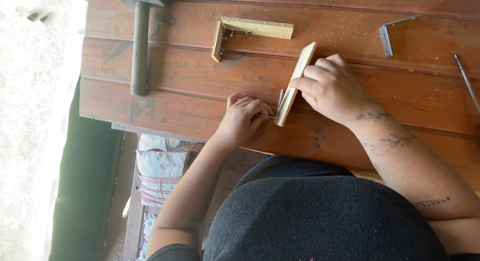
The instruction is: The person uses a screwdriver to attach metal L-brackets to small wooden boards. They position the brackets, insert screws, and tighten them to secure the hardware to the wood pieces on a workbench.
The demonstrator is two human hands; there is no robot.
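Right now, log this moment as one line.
left hand: holds metal bracket | right hand: grips wood strip | hammer: lies apart

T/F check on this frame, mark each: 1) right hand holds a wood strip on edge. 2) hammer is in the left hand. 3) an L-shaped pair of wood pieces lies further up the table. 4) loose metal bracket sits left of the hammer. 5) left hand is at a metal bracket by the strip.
1) The right hand holds the wood strip on edge: true.
2) False: the hammer lies untouched on the table.
3) The L-shaped wood pieces lie further up: true.
4) False: the loose bracket lies far right of the hammer.
5) The left hand is at the metal bracket by the strip: true.
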